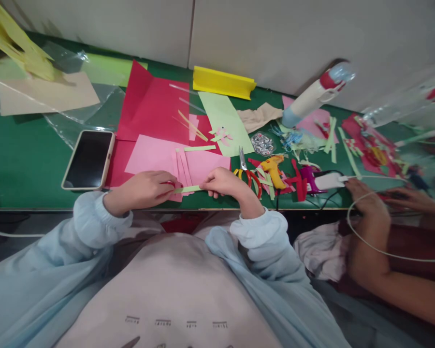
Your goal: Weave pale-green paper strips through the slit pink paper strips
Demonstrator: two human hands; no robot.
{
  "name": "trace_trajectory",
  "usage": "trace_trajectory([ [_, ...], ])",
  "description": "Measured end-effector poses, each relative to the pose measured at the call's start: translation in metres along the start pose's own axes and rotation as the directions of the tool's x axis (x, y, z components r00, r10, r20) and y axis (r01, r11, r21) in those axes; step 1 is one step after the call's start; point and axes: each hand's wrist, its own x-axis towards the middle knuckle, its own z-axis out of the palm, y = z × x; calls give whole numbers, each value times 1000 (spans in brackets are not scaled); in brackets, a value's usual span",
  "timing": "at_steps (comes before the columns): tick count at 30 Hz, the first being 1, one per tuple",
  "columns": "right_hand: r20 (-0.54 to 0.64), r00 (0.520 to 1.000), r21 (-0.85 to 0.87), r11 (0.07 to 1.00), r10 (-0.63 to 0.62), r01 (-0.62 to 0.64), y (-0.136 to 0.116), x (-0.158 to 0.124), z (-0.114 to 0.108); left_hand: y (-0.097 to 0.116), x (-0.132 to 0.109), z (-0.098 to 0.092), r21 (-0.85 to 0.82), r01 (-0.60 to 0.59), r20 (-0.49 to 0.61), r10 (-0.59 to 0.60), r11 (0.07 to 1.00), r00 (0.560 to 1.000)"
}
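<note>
Between my two hands a light green paper strip (187, 189) is stretched across the lower ends of several pink paper strips (181, 166). My left hand (147, 188) pinches its left end, and my right hand (220, 182) pinches its right end. A pink sheet (150, 153) lies under the pink strips, on top of red paper (155, 106). Another green strip (200, 148) crosses near the top of the pink strips. Scissors (243, 164) with red and yellow handles rest just right of my right hand, blades pointing away from me.
A phone (89, 159) lies to the left. On the right are a yellow glue gun (273, 170), paper scraps, a bag of sequins (263, 144) and a leaning bottle (311, 96). Another person's hand (368, 195) is by a white plug (328, 181) with cables.
</note>
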Motion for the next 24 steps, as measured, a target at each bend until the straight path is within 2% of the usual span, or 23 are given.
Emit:
trace_trajectory([
  [7, -27, 999, -44, 999, 23, -24, 0, -2, 5, -1, 4, -2, 26, -11, -12, 11, 1000, 1000],
  [17, -67, 997, -80, 996, 35, -41, 0, -7, 9, -3, 27, -3, 48, -24, -3, 24, 999, 1000],
  [21, -85, 996, -82, 996, 31, -38, 2, -7, 11, -5, 32, -4, 71, -63, 42, 60, 995, 997],
  [24, -88, 996, -88, 996, 23, -31, 3, -6, 13, -5, 35, -7, 94, -101, 120, 90, 990, 989],
])
